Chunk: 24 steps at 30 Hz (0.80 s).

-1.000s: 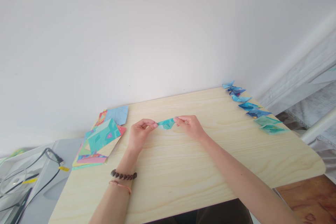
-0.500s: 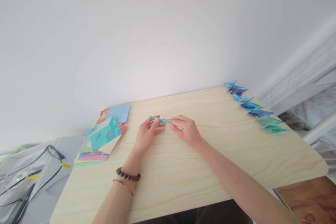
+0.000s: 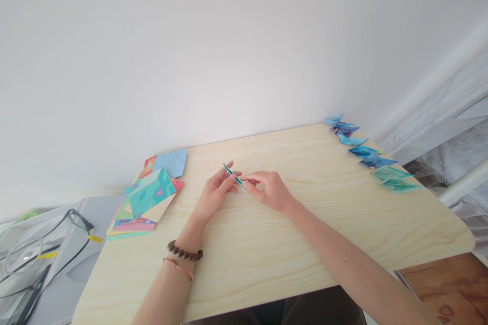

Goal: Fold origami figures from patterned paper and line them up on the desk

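A narrow teal piece of folded paper [image 3: 233,174], seen nearly edge-on, is held above the middle of the table. My left hand [image 3: 216,192] is closed on it, thumb on the near side and fingers behind. At its lower right end, my right hand [image 3: 269,190] pinches the paper between thumb and fingertips. The fold's exact shape is too thin to make out. A beaded bracelet and a copper-coloured bangle circle my left wrist.
Patterned paper sheets [image 3: 152,195] lie in a loose pile at the table's left. Several folded blue and green paper shapes [image 3: 375,162] line the right edge. Left of the wooden table [image 3: 244,264], cables [image 3: 70,233] lie in a tray. A white wall [image 3: 229,51] rises behind.
The teal folded paper has turned to a steeper slant, its right end now lower. My hands have shifted slightly with it, both still holding on.
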Each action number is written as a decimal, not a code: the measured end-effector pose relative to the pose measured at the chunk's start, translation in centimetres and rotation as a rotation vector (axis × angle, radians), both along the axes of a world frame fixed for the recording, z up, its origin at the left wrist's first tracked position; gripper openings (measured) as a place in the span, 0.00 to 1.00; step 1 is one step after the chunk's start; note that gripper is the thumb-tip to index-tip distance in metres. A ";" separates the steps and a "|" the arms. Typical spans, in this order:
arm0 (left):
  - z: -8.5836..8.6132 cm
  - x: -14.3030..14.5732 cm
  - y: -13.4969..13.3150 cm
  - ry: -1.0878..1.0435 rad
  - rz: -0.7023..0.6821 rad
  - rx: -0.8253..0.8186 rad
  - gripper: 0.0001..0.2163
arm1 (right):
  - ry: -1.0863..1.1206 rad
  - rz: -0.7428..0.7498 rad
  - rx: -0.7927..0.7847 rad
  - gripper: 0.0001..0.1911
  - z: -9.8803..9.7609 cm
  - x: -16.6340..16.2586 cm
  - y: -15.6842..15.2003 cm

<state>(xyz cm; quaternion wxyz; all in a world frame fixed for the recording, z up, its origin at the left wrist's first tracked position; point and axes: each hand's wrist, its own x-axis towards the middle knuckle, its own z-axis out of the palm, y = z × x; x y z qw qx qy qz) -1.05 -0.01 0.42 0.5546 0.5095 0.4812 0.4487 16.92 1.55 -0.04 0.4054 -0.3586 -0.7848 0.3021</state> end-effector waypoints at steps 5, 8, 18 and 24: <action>0.3 0.2 -0.1 0.036 0.015 0.043 0.20 | -0.087 -0.053 -0.031 0.16 0.0 0.0 -0.2; 0.4 0.4 -0.3 0.147 0.041 0.091 0.20 | -0.214 -0.131 0.055 0.16 0.2 -0.2 -0.2; -0.1 1.5 -0.9 0.312 0.066 0.220 0.21 | -0.264 -0.146 -0.008 0.15 -0.1 -0.7 -0.3; -0.6 2.0 -0.7 0.308 0.164 0.172 0.17 | -0.325 -0.247 0.049 0.09 0.0 -1.2 -0.6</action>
